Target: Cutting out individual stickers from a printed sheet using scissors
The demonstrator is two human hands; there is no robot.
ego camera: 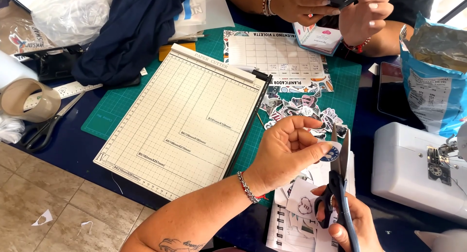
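Left hand: your left hand pinches a small sticker between thumb and fingertips, held above the green mat.
Sticker: round, dark blue with a white border, partly hidden by your fingers; it sits right against the scissor blades.
Right hand: your right hand is closed through the handles of the scissors, gripping them.
Scissors: dark handles, grey blades pointing up and away from you, tips beside the sticker.
Cut pile: loose cut-out stickers lie on the mat just beyond your left hand.
Sheets: white sheets with printed figures lie under your hands, at the table edge.
Cutter: a beige gridded paper cutter lies left of your left hand, on the mat.
Right side: a white sewing machine stands near your right hand.
Other person: two hands across the table hold a dark phone, well apart from yours.
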